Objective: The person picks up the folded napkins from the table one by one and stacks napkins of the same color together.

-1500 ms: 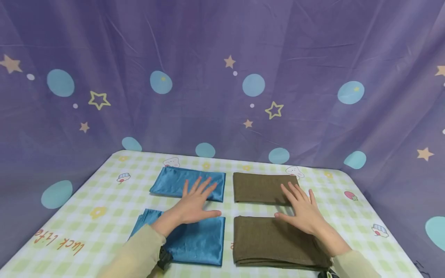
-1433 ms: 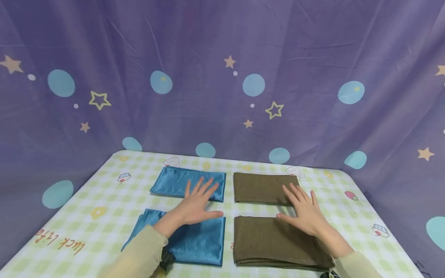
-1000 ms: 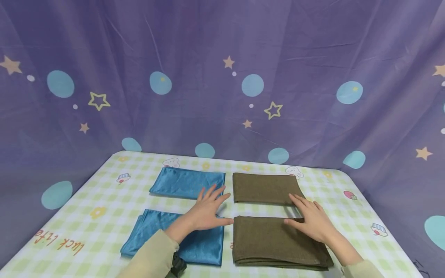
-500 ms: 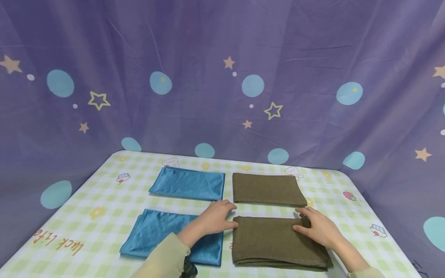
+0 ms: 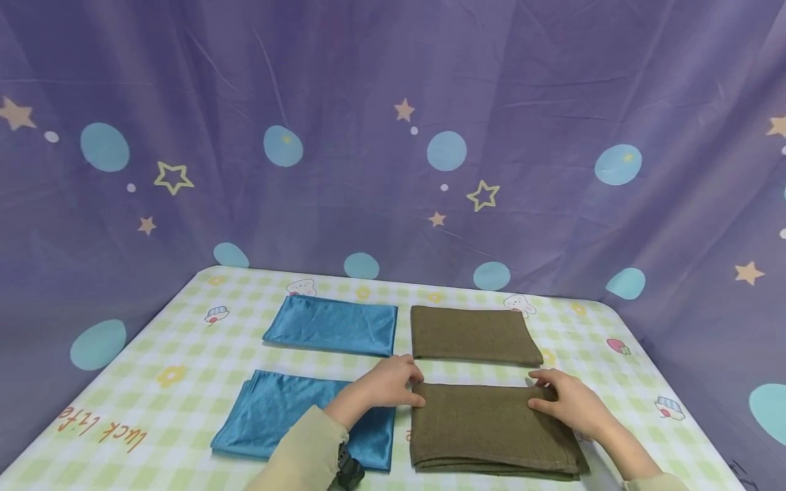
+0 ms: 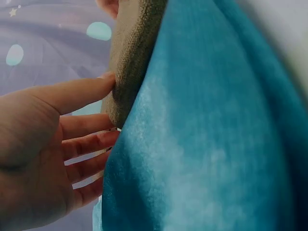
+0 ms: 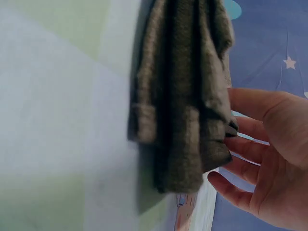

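Note:
A thick folded brown cloth (image 5: 491, 429) lies at the near right of the table. My left hand (image 5: 389, 382) is at its far left corner, thumb on top and fingers bent down past the edge; in the left wrist view the thumb (image 6: 91, 91) presses the brown cloth (image 6: 132, 53). At the far right corner, my right hand (image 5: 574, 402) holds its thumb over the top and its fingers beyond the far edge. The right wrist view has several stacked layers of the cloth (image 7: 185, 120) beside the fingers. Under my left forearm lies a folded shiny blue cloth (image 5: 288, 409).
Behind are a second folded blue cloth (image 5: 334, 324) at left and a second, thinner folded brown cloth (image 5: 473, 334) at right. All lie on a green-checked tablecloth (image 5: 178, 409). A purple patterned curtain (image 5: 368, 82) hangs past the table's far edge.
Both hands have come down and toward me from spread-fingered poses above the cloths, shifting right, to the far corners of the near brown cloth. Their fingers have bent. The cloths lie where they were.

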`<state>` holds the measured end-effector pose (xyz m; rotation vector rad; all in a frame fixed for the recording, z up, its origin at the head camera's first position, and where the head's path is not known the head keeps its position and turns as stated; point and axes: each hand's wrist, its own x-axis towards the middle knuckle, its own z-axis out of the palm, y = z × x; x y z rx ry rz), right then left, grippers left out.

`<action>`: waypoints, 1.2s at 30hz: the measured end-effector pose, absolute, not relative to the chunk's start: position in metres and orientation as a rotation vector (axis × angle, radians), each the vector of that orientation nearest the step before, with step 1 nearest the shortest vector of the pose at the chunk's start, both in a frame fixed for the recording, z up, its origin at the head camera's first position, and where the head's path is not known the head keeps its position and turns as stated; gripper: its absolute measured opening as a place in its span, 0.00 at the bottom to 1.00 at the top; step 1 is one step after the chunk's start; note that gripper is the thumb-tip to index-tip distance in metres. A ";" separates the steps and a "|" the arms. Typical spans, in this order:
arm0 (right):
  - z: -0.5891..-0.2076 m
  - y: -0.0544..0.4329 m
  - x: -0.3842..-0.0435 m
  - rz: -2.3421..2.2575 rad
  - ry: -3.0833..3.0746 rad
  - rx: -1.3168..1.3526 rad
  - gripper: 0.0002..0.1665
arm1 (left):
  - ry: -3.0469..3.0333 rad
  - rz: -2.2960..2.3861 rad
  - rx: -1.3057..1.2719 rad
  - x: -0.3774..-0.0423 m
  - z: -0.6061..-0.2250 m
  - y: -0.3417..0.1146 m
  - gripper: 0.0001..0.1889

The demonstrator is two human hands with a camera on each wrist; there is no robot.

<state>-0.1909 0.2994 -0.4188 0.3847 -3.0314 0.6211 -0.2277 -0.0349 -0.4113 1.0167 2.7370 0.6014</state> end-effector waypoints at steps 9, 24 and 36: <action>-0.419 0.307 -0.193 0.736 -3.063 0.381 0.29 | 2.820 0.455 0.994 -0.224 -0.415 -0.031 0.16; -0.422 0.309 -0.194 0.716 -3.116 0.267 0.22 | 2.872 0.417 0.936 -0.218 -0.412 -0.023 0.15; -0.421 0.307 -0.196 0.732 -3.138 0.260 0.21 | 2.862 0.396 0.876 -0.218 -0.412 -0.019 0.15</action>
